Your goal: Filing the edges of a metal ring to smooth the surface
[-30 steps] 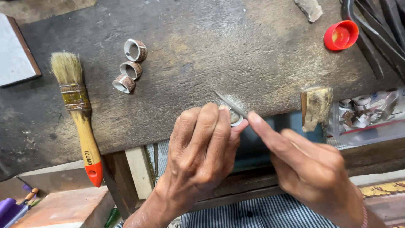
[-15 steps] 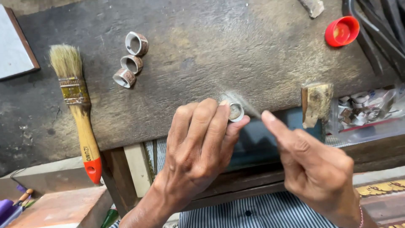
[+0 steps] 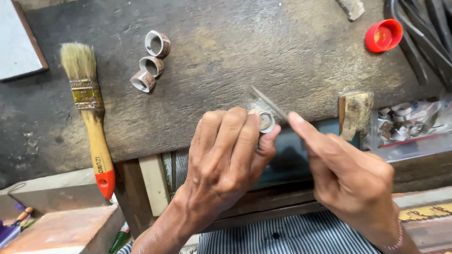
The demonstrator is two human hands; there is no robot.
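Note:
My left hand [image 3: 226,155] pinches a small metal ring [image 3: 266,121] between thumb and fingers at the front edge of the dark worn workbench [image 3: 226,56]. A thin metal file [image 3: 268,102] is gripped in my right hand [image 3: 348,174], its blade lying across the ring and its tip pointing up and left. Both hands hover over the gap in front of the bench. Three similar rings [image 3: 149,61] lie together on the bench at the upper left.
A paintbrush [image 3: 89,108] with a wooden handle and red tip lies at the left. A red cap [image 3: 383,35] sits at the upper right beside dark tools [image 3: 423,33]. A small wooden block [image 3: 355,113] and a clear bag of metal pieces [image 3: 405,124] lie on the right.
The file has moved back and forth across the ring: my right hand pulled back to the right, then pushed in again. My left hand stays in place with the ring.

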